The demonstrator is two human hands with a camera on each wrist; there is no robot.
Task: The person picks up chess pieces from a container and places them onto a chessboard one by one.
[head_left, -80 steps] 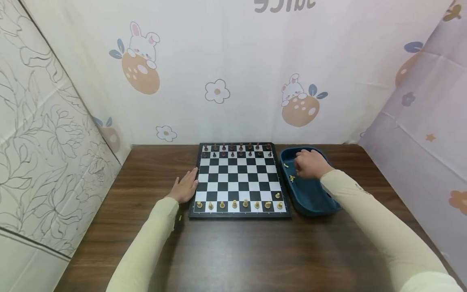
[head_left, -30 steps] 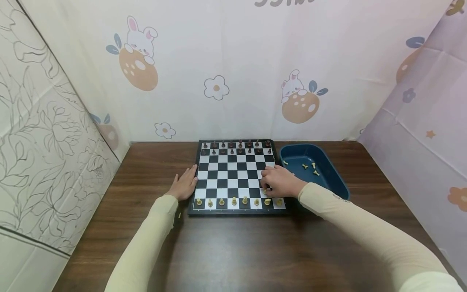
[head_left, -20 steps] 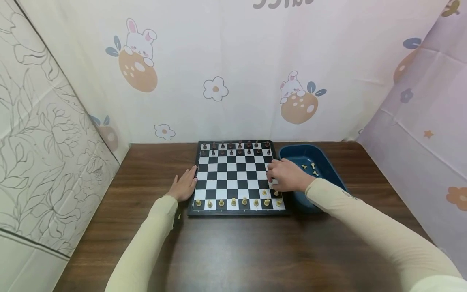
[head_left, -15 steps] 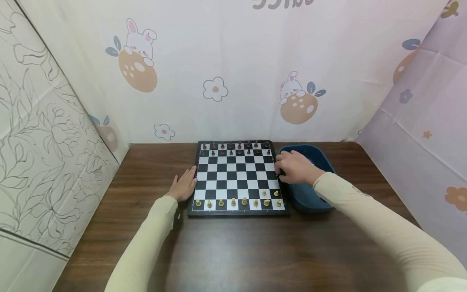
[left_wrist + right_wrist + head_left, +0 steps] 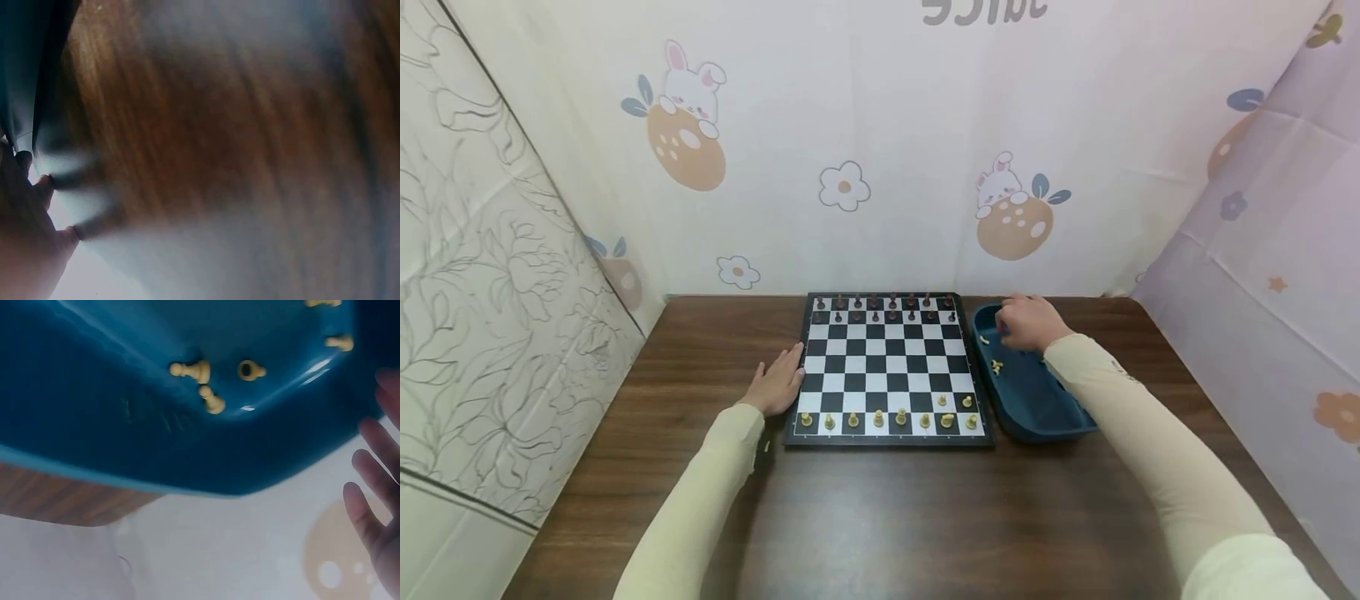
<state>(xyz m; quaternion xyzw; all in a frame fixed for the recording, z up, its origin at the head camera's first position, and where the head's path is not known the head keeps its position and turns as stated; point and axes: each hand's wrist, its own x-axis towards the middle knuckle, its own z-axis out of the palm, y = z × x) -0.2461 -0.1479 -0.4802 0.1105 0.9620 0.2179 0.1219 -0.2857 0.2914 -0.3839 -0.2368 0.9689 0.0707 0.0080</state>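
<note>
A black-and-white chessboard (image 5: 877, 367) lies at the table's back. My left hand (image 5: 775, 383) rests flat against its left edge; in the left wrist view the fingers of that left hand (image 5: 25, 237) show at the left. My right hand (image 5: 1028, 322), nothing in its grasp, hangs over the far part of a blue tray (image 5: 1037, 408). In the right wrist view the right hand (image 5: 389, 553) has its fingers loosely extended near the tray wall, beside several cream pawns (image 5: 212, 401). Cream pieces (image 5: 878, 419) line the board's near row, with two pawns (image 5: 942, 402) ahead of them at the right.
Dark brown chess pieces (image 5: 876, 317) fill the two far rows. The tray stands close along the board's right side, on a brown wooden table (image 5: 880, 517). A patterned curtain (image 5: 910, 233) hangs just behind the table.
The right hand set a second cream pawn on the board beside the first, let go, and moved right and away to the tray. The left hand has stayed at the board's edge.
</note>
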